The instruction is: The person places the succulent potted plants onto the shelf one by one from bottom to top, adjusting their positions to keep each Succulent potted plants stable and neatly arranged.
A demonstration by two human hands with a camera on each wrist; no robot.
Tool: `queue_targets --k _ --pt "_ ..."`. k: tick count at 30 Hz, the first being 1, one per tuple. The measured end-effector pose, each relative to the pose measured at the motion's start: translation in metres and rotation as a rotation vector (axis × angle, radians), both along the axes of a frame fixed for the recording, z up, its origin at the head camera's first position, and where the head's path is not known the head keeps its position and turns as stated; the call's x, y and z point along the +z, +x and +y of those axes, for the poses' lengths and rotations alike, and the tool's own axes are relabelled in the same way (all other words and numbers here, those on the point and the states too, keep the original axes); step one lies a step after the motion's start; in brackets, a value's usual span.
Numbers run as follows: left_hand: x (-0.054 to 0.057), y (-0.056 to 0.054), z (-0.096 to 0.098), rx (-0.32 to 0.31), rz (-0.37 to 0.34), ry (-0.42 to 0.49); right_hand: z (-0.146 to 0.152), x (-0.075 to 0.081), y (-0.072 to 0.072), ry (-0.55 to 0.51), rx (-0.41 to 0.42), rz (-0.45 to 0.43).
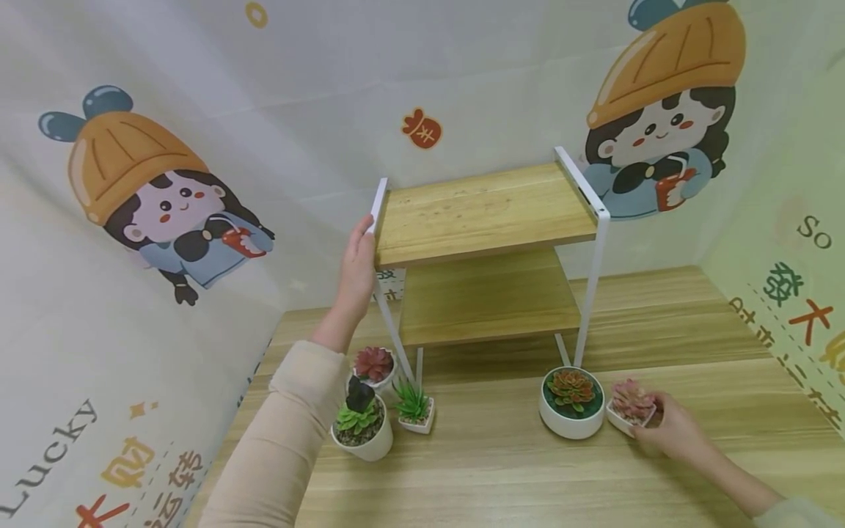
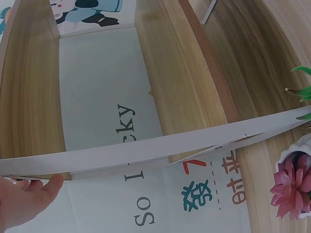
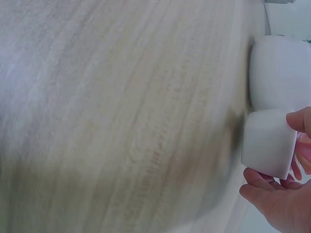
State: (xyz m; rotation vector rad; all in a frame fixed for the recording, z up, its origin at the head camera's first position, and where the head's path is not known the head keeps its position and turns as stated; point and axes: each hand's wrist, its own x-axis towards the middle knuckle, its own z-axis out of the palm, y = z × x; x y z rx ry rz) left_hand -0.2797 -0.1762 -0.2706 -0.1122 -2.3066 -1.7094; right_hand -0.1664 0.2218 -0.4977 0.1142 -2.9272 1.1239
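Observation:
A two-tier wooden shelf (image 1: 488, 209) with white side frames stands on the table. My left hand (image 1: 356, 268) grips its upper left front corner; in the left wrist view the fingertips meet the white frame (image 2: 121, 154). My right hand (image 1: 670, 429) pinches a small square white pot (image 3: 269, 143) holding a pink succulent (image 1: 631, 398), thumb on one side and fingers on the other. The pot sits right beside a round white bowl planter (image 1: 571, 425) with a reddish-green succulent, by the shelf's right front leg.
By the left leg stand a small spiky green plant (image 1: 412, 402), a white pot (image 1: 372, 444) with green and dark succulents, and a dark red succulent (image 1: 374, 364). The wood-grain table (image 1: 488, 469) extends in front. Printed cloth (image 1: 317, 110) hangs behind and at both sides.

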Motion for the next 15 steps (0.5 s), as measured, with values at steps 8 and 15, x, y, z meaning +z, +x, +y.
queue_targets --k 8,15 --pt "0.004 0.004 0.002 -0.013 0.002 -0.007 0.001 0.019 0.004 -0.028 0.036 0.043" --pt "0.001 0.001 0.0 -0.023 0.004 -0.01 0.001 0.036 0.007 -0.037 0.078 0.028"
